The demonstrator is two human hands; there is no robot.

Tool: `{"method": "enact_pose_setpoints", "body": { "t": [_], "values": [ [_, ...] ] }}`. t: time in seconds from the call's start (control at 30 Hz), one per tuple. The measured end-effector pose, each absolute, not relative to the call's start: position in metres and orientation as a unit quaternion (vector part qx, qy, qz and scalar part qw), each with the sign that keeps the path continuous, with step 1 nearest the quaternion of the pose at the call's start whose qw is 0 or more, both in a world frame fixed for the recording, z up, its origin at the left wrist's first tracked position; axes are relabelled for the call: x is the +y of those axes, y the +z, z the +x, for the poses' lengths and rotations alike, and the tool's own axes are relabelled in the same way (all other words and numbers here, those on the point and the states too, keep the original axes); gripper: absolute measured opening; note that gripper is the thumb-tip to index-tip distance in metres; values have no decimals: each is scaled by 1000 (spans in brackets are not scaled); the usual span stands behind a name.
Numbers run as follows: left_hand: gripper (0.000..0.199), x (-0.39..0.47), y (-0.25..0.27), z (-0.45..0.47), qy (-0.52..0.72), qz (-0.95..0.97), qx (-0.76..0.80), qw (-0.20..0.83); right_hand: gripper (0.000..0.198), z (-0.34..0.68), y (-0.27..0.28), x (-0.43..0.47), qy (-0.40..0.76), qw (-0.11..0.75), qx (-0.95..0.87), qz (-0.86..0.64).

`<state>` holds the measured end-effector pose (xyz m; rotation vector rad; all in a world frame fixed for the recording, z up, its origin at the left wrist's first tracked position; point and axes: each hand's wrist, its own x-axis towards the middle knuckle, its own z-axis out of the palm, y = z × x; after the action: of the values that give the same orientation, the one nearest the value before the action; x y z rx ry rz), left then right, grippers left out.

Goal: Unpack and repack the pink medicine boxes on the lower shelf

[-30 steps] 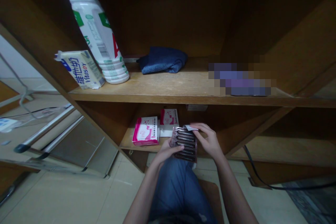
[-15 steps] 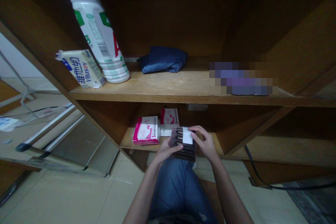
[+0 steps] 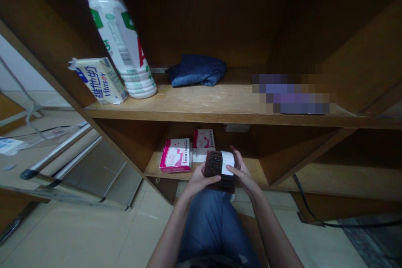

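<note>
Both hands' (image 3: 196,181) (image 3: 247,180) fingers (image 3: 215,179) snug around pack (image 3: 217,168)

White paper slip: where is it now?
Head view, just right of lower centre: the white paper slip lies on the vial pack, touched by the right hand, right of the pink-and-white boxes.

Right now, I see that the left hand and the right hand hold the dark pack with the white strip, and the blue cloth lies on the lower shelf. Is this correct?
Not the shelf: the head view shows the blue cloth on the upper shelf. The left hand and the right hand do hold the dark pack with the white strip.
</note>
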<state>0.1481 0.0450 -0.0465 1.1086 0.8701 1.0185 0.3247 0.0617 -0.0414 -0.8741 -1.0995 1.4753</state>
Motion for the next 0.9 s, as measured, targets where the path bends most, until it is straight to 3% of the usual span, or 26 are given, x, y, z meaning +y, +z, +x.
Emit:
{"method": "enact_pose_setpoints", "body": {
  "t": [0.43,0.53,0.73,0.9],
  "values": [
    [51,48,-52,148,463,498,418,603,91,305,-58,59,615,599,-354,-371],
    [49,48,-52,148,464,498,428,595,83,304,-58,57,622,592,-343,-381],
    [53,48,-53,150,473,486,439,590,45,303,-56,51,669,508,-351,-413],
    [57,45,-51,146,440,543,402,592,44,310,-58,51,657,512,-354,-427]
  ]
}}
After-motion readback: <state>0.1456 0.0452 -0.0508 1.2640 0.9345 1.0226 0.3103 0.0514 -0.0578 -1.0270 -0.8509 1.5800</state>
